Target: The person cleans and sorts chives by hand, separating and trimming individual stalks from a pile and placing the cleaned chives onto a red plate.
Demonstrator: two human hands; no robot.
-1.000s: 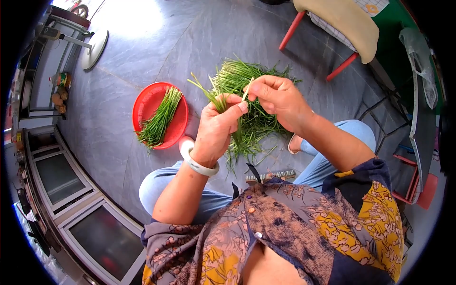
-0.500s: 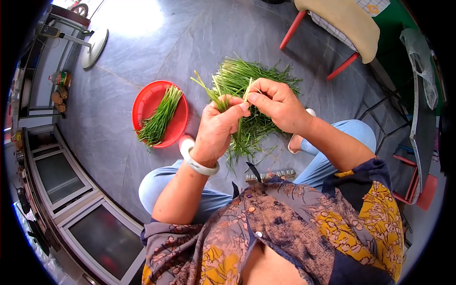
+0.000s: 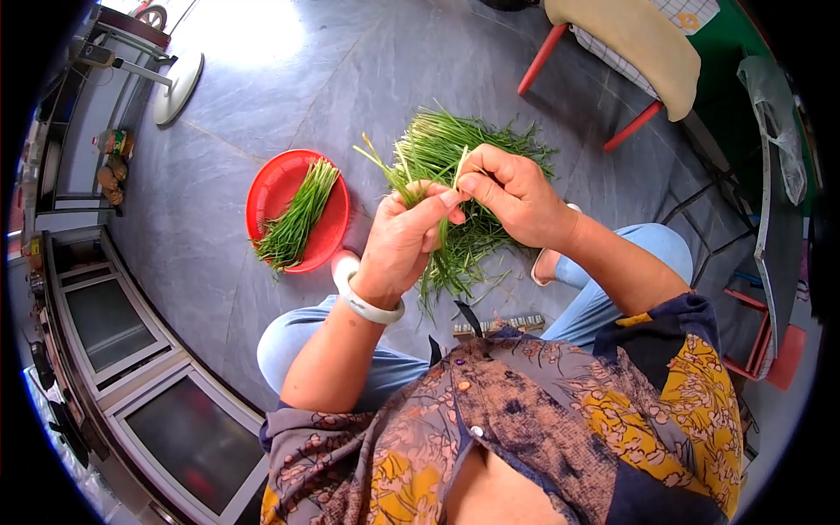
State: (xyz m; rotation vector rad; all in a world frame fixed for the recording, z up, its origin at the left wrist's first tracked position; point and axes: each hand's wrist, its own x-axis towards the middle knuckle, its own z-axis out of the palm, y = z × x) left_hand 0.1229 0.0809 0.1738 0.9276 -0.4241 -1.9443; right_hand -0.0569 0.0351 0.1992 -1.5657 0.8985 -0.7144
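Note:
My left hand is closed around a few green garlic chives, their pale ends sticking out above the fingers and their leaves hanging below. Close beside it, my right hand pinches a thin pale stalk between thumb and forefinger. The fingertips of both hands nearly meet. Beneath them a large loose pile of chives lies on the floor, partly hidden by my hands. To the left, a red plastic basket holds a neat bundle of chives.
The grey tiled floor spreads around my feet. A stool with red legs and a beige cover stands at the upper right. Glass-fronted cabinets line the left side. A round white stand base is at the upper left.
Both hands keep almost the same position, with only slight finger movement at the stalk. The whole view has shifted slightly; the basket and the pile stay in place.

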